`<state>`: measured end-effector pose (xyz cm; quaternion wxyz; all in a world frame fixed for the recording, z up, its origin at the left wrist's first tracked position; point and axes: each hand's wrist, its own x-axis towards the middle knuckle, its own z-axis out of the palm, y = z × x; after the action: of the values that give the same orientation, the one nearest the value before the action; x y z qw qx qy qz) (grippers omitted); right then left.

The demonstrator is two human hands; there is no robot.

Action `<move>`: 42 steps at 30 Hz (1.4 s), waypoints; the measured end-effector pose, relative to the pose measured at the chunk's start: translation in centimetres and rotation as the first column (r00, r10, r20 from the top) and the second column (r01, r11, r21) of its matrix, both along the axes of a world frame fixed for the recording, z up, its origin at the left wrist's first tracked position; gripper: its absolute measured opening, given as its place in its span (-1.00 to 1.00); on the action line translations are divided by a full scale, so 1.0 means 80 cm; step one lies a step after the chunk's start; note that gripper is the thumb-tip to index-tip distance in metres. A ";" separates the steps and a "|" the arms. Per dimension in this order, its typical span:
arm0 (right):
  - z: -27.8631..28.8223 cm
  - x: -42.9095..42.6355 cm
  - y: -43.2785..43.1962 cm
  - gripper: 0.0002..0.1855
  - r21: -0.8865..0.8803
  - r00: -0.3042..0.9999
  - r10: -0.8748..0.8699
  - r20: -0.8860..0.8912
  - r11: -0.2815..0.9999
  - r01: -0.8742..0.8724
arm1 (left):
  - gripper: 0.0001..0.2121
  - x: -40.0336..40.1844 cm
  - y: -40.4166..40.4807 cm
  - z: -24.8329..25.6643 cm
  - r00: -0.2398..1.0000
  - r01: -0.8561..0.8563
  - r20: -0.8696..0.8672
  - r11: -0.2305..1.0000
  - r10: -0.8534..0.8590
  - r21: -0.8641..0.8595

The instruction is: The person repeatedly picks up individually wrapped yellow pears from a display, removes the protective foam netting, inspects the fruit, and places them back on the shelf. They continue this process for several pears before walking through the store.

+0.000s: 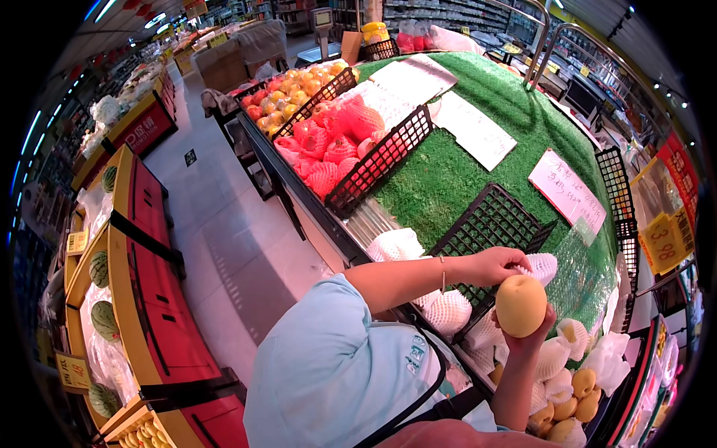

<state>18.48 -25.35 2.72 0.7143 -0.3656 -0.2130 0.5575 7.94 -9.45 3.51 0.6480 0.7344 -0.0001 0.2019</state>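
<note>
My right hand (529, 330) grips a large yellow pear (521, 305) from below and behind, its fingers partly hidden by the fruit. Just above the pear, my left hand (498, 266), with a bracelet at the wrist, pinches a white foam fruit net (540, 267). The pear is bare, and the net lies beside its top. Beneath my forearms an empty black plastic crate (487, 218) rests tilted on green artificial turf (414, 173). More pears in foam nets (448, 311) lie near the stand's edge, and bare pears (583, 382) are heaped at the lower right.
Black crate dividers (381, 162) hold pink-netted fruit (336, 145) and wrapped orange-yellow fruit (291, 95) at the upper left. Handwritten cards (567, 193) lie on the turf. Metal rails (540, 50) rise at the far side. Left of the aisle, a red and yellow stand (162, 302) carries watermelons (103, 320).
</note>
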 end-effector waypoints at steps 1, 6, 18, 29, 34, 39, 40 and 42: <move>-0.003 0.003 -0.001 -0.31 0.020 1.000 0.018 0.014 1.000 -0.018 | -0.77 -0.002 0.000 0.003 1.000 0.004 -0.016 0.999 -0.005 -0.036; -0.008 0.005 0.007 -0.30 -0.019 0.992 -0.124 0.025 0.992 0.124 | -0.75 -0.005 0.010 0.011 0.997 -0.049 0.068 0.992 0.041 0.114; 0.038 0.005 0.003 0.02 -0.030 0.773 -0.085 0.628 0.991 0.133 | -0.73 0.009 -0.003 0.020 0.958 -0.286 -0.016 0.957 0.287 0.056; 0.029 0.029 0.005 -0.33 0.202 0.753 -0.410 0.515 0.911 0.358 | -0.42 -0.001 -0.042 0.036 0.970 -0.235 0.186 0.784 0.155 0.574; 0.027 0.018 0.027 -0.40 0.161 0.752 -0.633 0.183 0.774 0.612 | -0.41 0.008 -0.058 0.021 0.911 -0.404 0.373 0.565 0.177 0.719; 0.039 -0.012 0.028 -0.40 0.166 0.824 -0.552 0.125 0.831 0.531 | -0.27 0.041 -0.037 0.010 0.758 -0.536 0.641 0.677 0.122 0.504; 0.035 -0.017 0.029 -0.44 0.179 0.806 -0.575 0.136 0.815 0.551 | -0.23 0.036 -0.035 0.012 0.786 -0.531 0.601 0.659 0.148 0.533; 0.033 -0.008 0.022 -0.49 0.190 0.795 -0.504 0.336 0.863 0.467 | -0.24 0.028 -0.027 0.012 0.845 -0.436 0.481 0.821 0.234 0.368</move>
<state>17.83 -23.62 5.35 0.7961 -0.4722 -0.2712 0.2640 10.19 -11.62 4.48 0.3913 0.7951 -0.0536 0.4604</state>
